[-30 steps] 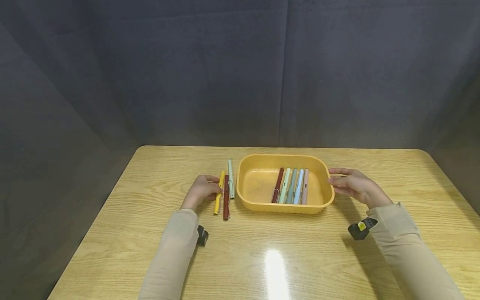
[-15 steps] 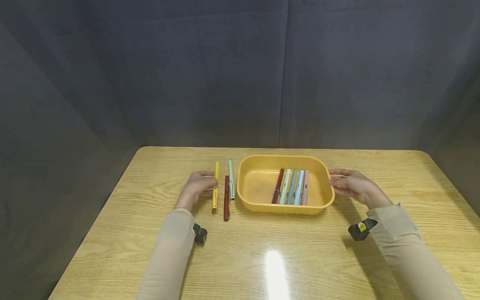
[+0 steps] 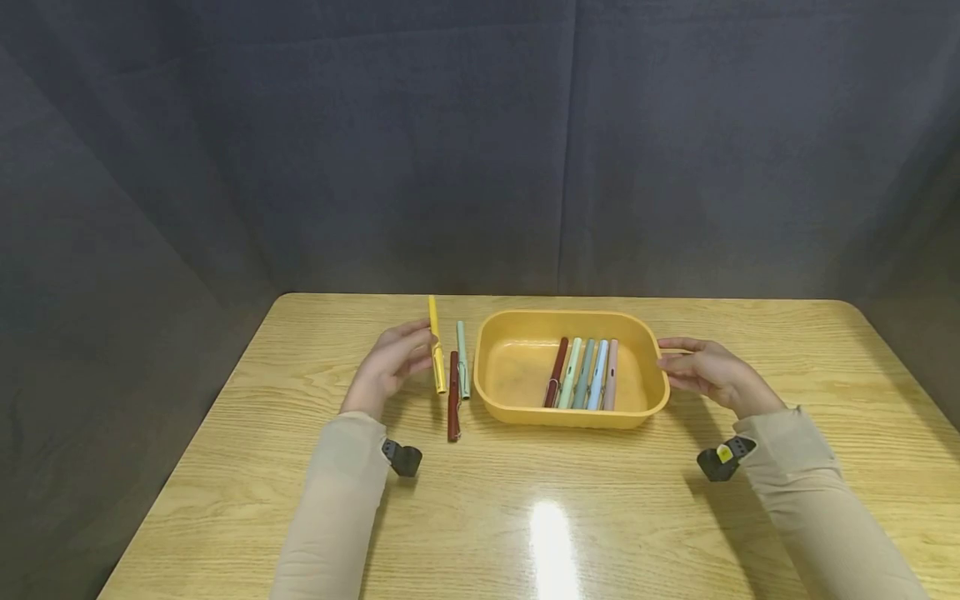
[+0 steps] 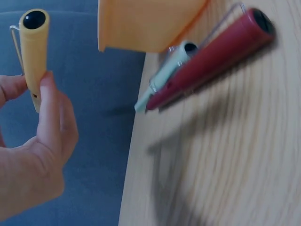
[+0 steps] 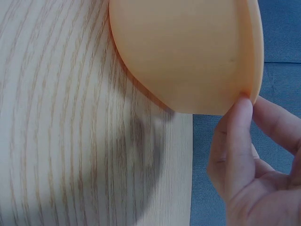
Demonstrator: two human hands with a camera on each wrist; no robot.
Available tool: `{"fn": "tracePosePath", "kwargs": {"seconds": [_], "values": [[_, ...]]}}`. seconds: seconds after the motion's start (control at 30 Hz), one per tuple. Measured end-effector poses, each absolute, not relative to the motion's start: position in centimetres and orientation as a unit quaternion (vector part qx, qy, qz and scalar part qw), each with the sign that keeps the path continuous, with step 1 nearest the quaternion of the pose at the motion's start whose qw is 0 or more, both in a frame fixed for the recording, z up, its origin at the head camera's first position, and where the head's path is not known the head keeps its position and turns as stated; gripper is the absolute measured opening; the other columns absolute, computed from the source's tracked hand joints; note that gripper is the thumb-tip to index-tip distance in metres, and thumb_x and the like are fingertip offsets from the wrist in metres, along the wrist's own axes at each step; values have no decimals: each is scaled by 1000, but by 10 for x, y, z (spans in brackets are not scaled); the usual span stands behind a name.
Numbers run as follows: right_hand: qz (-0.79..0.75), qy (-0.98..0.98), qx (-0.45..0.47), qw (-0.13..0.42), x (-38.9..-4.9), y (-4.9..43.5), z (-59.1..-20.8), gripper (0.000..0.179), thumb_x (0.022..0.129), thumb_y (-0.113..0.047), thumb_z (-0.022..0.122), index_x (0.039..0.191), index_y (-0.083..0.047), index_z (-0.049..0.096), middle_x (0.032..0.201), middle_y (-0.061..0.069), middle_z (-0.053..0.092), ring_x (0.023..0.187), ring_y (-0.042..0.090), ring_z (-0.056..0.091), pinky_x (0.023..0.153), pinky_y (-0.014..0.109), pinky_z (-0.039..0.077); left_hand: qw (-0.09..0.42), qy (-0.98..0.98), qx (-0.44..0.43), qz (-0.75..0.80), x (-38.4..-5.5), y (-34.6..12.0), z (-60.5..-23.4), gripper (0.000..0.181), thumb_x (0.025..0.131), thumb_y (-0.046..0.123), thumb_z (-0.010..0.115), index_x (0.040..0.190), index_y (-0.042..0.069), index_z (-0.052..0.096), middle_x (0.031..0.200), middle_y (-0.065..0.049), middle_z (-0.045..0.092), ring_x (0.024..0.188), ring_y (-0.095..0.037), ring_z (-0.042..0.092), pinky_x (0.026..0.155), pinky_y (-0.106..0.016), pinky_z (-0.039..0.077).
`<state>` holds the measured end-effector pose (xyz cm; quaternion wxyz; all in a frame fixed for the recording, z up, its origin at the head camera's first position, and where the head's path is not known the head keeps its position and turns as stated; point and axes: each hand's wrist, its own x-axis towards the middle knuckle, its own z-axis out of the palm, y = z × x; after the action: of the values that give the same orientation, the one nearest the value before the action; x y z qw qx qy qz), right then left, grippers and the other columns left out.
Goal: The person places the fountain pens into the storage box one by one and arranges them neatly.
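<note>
My left hand (image 3: 392,360) pinches a yellow pen (image 4: 35,59) with a metal clip, held up off the table. Just to the right of it, a dark red pen (image 3: 453,400) and a pale green pen (image 3: 462,362) lie side by side on the wood. My right hand (image 3: 708,373) grips the right end of a yellow-orange plastic tray (image 3: 570,417), thumb and fingers on its rim, as the right wrist view (image 5: 256,61) shows. Inside the tray's right half lies a row of several pens: dark red (image 3: 556,372), light green, teal, light blue and pink.
The wooden table (image 3: 637,517) has its far edge close behind the tray. A dark grey curtain (image 3: 480,150) hangs behind and at the sides. The left part of the tray's floor shows bare.
My left hand has picked the yellow pen up from beside the dark red one, drawn it slightly left, then raised it. My right hand keeps its place on the tray.
</note>
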<state>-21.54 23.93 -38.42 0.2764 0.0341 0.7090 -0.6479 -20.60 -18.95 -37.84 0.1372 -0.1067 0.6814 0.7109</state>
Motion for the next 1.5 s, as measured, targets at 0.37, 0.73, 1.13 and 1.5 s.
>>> {"fn": "tracePosePath", "kwargs": {"seconds": [0.37,0.73,1.13,1.5], "values": [[-645,712,34,275,-215,239,-382,39,94,-3,56,129,-4,40,79,-12,67,73,-1,65,70,14,58,131,670,-86,726,-209,-164,-366,57,91,6,50,146,4,35,135,-17,50,111,-20,59,73,-12,55],[-645,713,31,274,-215,241,-381,40,93,-3,56,130,-5,40,80,-12,68,73,-1,66,70,15,58,141,686,-59,712,-212,-130,-366,55,90,3,51,144,4,39,134,-26,53,110,-22,62,67,-11,55],[-642,715,33,274,-213,241,-381,39,94,-3,56,129,-4,40,79,-12,68,73,-1,65,70,14,58,133,692,-65,707,-212,-94,-367,51,88,3,54,138,5,49,109,-12,60,95,-18,60,79,-22,59],[-636,721,34,273,-212,244,-379,31,93,-5,56,121,-11,44,79,-13,68,73,-2,65,72,14,58,140,714,-42,685,-209,-74,-376,50,87,6,58,137,7,49,131,-16,55,103,-20,60,96,-38,55]]}}
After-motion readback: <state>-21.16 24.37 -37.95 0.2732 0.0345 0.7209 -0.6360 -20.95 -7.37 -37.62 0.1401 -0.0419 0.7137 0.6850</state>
